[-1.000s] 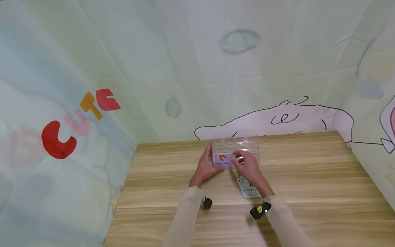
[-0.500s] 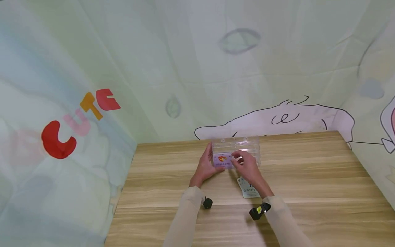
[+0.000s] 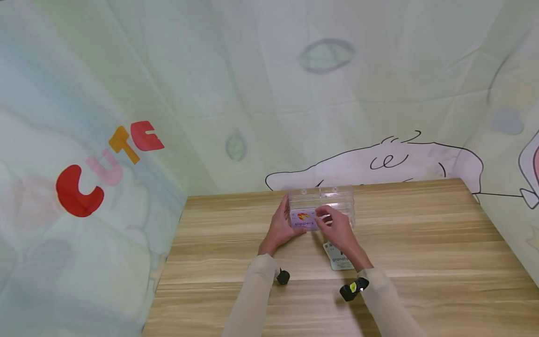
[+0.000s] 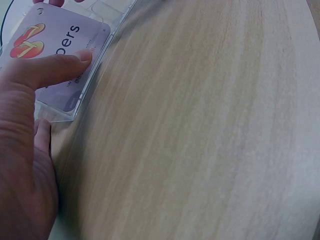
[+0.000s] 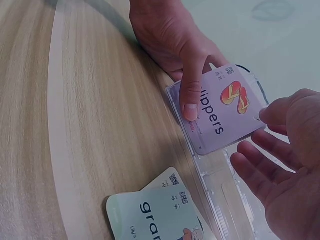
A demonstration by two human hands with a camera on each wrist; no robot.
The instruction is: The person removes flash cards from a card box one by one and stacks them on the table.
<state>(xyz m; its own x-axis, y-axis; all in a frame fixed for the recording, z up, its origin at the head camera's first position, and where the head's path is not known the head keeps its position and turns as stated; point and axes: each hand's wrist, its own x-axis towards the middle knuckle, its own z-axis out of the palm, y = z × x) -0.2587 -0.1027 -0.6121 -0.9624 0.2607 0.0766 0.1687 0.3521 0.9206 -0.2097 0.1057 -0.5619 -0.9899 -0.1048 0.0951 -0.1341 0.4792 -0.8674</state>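
Note:
A lilac flashcard (image 5: 227, 110) printed "slippers", with red and yellow flip-flops on it, sits in the lower left pocket of a clear plastic card holder (image 3: 335, 192). My left hand (image 3: 280, 228) grips the holder's left end, its thumb (image 4: 70, 67) across the card's front and its fingers round the side. At the card's upper right corner, my right hand (image 3: 338, 229) pinches between thumb and forefinger; its other fingers lie loosely bent behind. Below the right hand is a small pile of cards (image 5: 155, 215), the top one pale green and marked "grandfa…", partly hidden by the wrist in the head view.
The wood-grain table (image 3: 429, 243) carries the holder near its back edge. A printed fabric backdrop (image 3: 269, 93) rises close behind and along the left. Black wrist cameras (image 3: 353, 289) hang by both cuffs.
The slippers card has tilted and shifted very slightly leftward in its pocket, and the right hand's fingertips with it. The left hand keeps its place.

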